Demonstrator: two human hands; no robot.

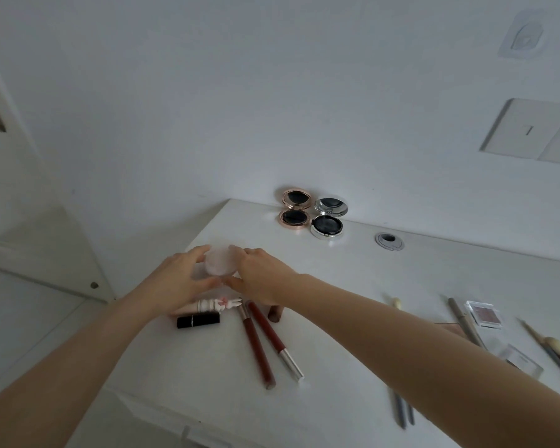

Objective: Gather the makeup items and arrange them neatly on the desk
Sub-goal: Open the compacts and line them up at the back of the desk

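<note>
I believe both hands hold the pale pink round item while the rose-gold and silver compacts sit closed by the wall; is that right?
Not quite: the head view shows the rose-gold compact and the silver compact open by the wall, not closed. The left hand and right hand do hold the pale pink round item.

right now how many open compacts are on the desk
2. A rose-gold compact sits at the back of the desk; a silver compact sits beside it on the right. The arms could hide more nearer the front.
</note>
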